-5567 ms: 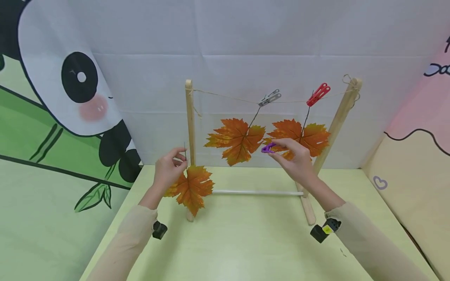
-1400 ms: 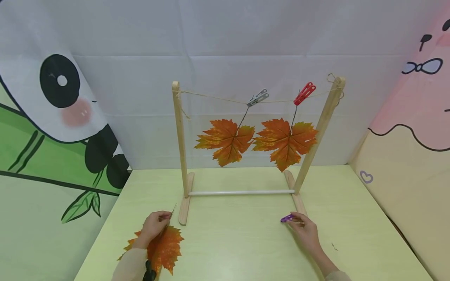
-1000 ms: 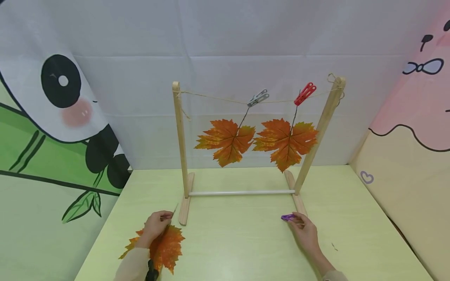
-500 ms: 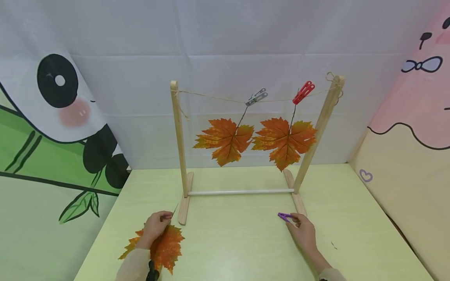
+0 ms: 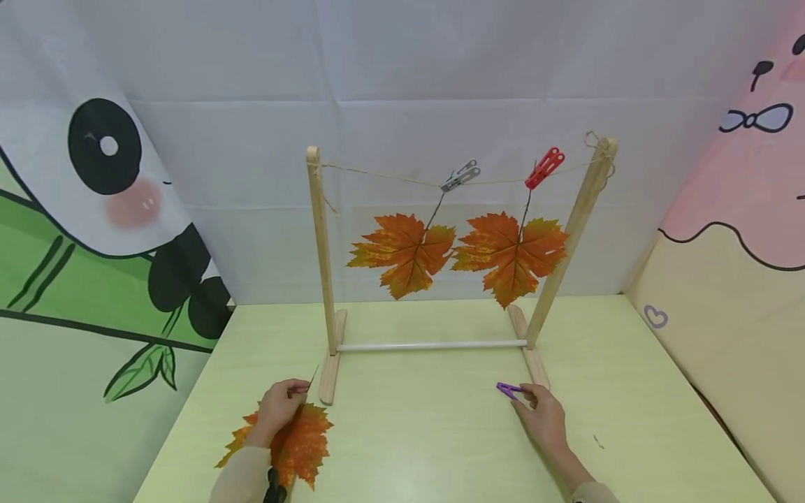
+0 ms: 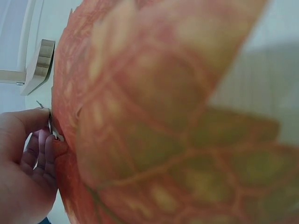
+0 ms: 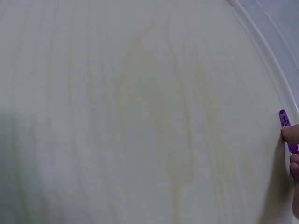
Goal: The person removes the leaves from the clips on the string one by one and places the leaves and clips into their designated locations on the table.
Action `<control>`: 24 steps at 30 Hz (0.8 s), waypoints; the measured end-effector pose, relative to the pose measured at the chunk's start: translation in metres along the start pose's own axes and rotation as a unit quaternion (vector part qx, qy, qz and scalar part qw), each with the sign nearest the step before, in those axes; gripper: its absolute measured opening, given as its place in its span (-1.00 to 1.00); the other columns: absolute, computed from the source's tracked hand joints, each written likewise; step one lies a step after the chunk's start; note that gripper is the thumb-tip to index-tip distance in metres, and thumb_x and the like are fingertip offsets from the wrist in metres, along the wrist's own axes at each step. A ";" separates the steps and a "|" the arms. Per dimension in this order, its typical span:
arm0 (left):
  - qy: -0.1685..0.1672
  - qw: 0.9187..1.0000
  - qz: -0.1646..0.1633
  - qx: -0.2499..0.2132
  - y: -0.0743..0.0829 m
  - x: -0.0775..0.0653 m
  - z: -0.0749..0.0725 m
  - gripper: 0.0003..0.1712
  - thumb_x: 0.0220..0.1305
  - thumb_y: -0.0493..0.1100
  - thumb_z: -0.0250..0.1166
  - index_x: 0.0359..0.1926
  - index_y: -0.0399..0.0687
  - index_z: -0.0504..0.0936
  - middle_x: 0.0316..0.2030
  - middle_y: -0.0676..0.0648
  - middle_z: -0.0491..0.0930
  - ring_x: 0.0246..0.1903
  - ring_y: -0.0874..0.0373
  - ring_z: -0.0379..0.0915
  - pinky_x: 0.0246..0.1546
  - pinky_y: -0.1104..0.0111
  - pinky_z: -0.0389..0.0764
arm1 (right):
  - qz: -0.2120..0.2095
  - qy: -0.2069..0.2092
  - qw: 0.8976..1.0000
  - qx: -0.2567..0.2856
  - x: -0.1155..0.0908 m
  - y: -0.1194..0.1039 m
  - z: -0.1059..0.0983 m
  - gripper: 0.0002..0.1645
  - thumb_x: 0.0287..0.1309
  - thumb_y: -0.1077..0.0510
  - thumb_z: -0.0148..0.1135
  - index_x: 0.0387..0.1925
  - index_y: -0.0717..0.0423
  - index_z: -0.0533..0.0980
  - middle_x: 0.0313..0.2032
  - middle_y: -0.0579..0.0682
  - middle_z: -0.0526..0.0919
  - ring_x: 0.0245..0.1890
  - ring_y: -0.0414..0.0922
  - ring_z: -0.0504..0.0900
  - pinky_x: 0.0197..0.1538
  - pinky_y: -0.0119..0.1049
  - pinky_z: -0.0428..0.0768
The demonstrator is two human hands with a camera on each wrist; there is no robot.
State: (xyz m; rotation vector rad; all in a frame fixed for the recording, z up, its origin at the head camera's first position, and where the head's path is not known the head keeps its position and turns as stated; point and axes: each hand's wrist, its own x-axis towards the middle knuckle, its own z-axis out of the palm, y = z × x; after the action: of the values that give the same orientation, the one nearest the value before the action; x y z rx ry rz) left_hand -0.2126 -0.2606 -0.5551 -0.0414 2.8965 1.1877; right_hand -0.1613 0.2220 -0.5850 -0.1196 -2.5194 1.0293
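My left hand (image 5: 279,409) pinches the thin stem of an orange artificial maple leaf (image 5: 303,443) at the table's left front; the hand and sleeve cover part of the leaf. That leaf (image 6: 154,102) fills most of the left wrist view, with the stem between thumb and fingers. At the right front my right hand (image 5: 544,416) pinches a small purple clothespin (image 5: 508,390) low over the table. Two similar leaves hang from a string: the left leaf (image 5: 405,253) under a grey clothespin (image 5: 461,175), the right leaf (image 5: 512,255) under a red clothespin (image 5: 545,168).
The string (image 5: 383,173) runs between a left wooden post (image 5: 322,258) and a right wooden post (image 5: 574,237). A white rod (image 5: 430,345) joins their flat feet. A small dark scrap (image 5: 598,441) lies on the pale table (image 5: 428,433). Behind is a white cloth backdrop (image 5: 251,140).
Since the oldest frame, both hands have come down from beside the rack toward the table's front, still holding leaf and clothespin. Over the last second the purple clothespin has turned slightly in my right fingers.
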 end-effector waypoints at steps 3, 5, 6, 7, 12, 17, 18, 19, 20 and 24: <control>0.004 1.000 0.002 0.003 0.000 0.000 0.001 -0.79 0.12 -0.35 0.19 -0.19 -0.31 0.63 -0.40 -0.07 0.60 -0.40 0.12 0.49 -0.37 0.31 0.51 | 0.000 -0.001 1.000 0.001 -0.001 0.001 0.000 -0.64 -0.24 0.32 0.42 -0.27 0.32 0.57 -0.44 0.07 0.64 -0.48 -0.11 0.56 -0.40 -0.32 0.53; 0.007 1.000 0.005 0.007 -0.001 0.000 0.002 -0.79 0.12 -0.34 0.19 -0.20 -0.30 0.63 -0.41 -0.07 0.60 -0.41 0.13 0.48 -0.39 0.32 0.50 | -0.002 -0.002 1.000 0.000 -0.001 0.001 0.000 -0.64 -0.24 0.32 0.42 -0.27 0.32 0.57 -0.43 0.07 0.64 -0.48 -0.10 0.56 -0.40 -0.31 0.54; 0.009 1.000 0.007 0.009 -0.001 0.000 0.002 -0.79 0.11 -0.34 0.19 -0.20 -0.30 0.63 -0.41 -0.07 0.60 -0.42 0.14 0.48 -0.39 0.32 0.50 | -0.003 -0.003 1.000 -0.001 -0.001 0.001 0.000 -0.63 -0.24 0.33 0.42 -0.27 0.32 0.57 -0.43 0.07 0.64 -0.47 -0.10 0.57 -0.39 -0.30 0.54; 0.011 1.000 0.008 0.009 -0.002 0.000 0.003 -0.79 0.11 -0.34 0.19 -0.20 -0.29 0.63 -0.41 -0.07 0.61 -0.42 0.14 0.48 -0.39 0.32 0.50 | -0.005 -0.004 1.000 -0.002 -0.001 0.001 0.000 -0.63 -0.24 0.33 0.42 -0.27 0.32 0.56 -0.43 0.07 0.64 -0.47 -0.09 0.57 -0.39 -0.28 0.55; 0.017 1.000 0.010 0.020 -0.004 0.001 0.005 -0.79 0.10 -0.33 0.20 -0.21 -0.28 0.64 -0.41 -0.06 0.61 -0.42 0.14 0.48 -0.38 0.30 0.49 | -0.015 -0.010 1.000 -0.011 -0.001 0.001 0.000 -0.62 -0.24 0.34 0.42 -0.25 0.33 0.55 -0.43 0.08 0.63 -0.46 -0.08 0.57 -0.38 -0.23 0.56; 0.015 1.000 0.014 0.021 -0.003 0.003 0.004 -0.79 0.08 -0.36 0.20 -0.22 -0.30 0.63 -0.41 -0.07 0.61 -0.41 0.11 0.50 -0.35 0.26 0.52 | -0.018 -0.009 1.000 -0.014 -0.001 0.002 0.000 -0.60 -0.24 0.33 0.42 -0.24 0.33 0.55 -0.43 0.06 0.62 -0.46 -0.10 0.56 -0.39 -0.26 0.54; 0.016 1.000 0.015 0.020 -0.003 0.003 0.004 -0.79 0.07 -0.36 0.19 -0.22 -0.31 0.63 -0.41 -0.07 0.61 -0.40 0.10 0.50 -0.35 0.25 0.52 | -0.019 -0.009 1.000 -0.014 -0.002 0.002 0.000 -0.60 -0.24 0.33 0.42 -0.23 0.32 0.55 -0.43 0.06 0.62 -0.46 -0.10 0.56 -0.39 -0.26 0.54; 0.017 1.000 0.014 0.020 -0.002 0.004 0.003 -0.78 0.07 -0.36 0.19 -0.22 -0.32 0.62 -0.41 -0.08 0.61 -0.40 0.09 0.50 -0.34 0.25 0.52 | -0.019 -0.009 1.000 -0.011 -0.002 0.002 0.000 -0.60 -0.24 0.33 0.41 -0.23 0.32 0.55 -0.43 0.06 0.62 -0.46 -0.09 0.56 -0.39 -0.25 0.54; 0.018 1.000 0.012 0.020 -0.001 0.004 0.003 -0.78 0.07 -0.36 0.20 -0.22 -0.32 0.62 -0.41 -0.08 0.60 -0.40 0.09 0.50 -0.34 0.24 0.53 | -0.019 -0.009 1.000 -0.009 -0.002 0.002 0.000 -0.59 -0.24 0.33 0.41 -0.22 0.32 0.55 -0.43 0.06 0.62 -0.45 -0.08 0.57 -0.38 -0.24 0.55; 0.032 0.999 0.018 0.019 0.005 0.007 0.000 -0.78 0.07 -0.37 0.18 -0.21 -0.31 0.62 -0.40 -0.10 0.60 -0.37 0.05 0.51 -0.33 0.20 0.54 | -0.017 -0.016 1.000 -0.007 -0.002 0.004 -0.001 -0.58 -0.23 0.34 0.40 -0.20 0.33 0.54 -0.41 0.08 0.62 -0.42 -0.05 0.59 -0.34 -0.18 0.57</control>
State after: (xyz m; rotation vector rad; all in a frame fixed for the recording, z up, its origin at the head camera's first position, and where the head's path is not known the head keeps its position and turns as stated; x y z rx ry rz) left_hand -0.2201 -0.2570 -0.5518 -0.0265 2.9868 1.1569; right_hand -0.1590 0.2248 -0.5877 -0.0656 -2.5483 1.0092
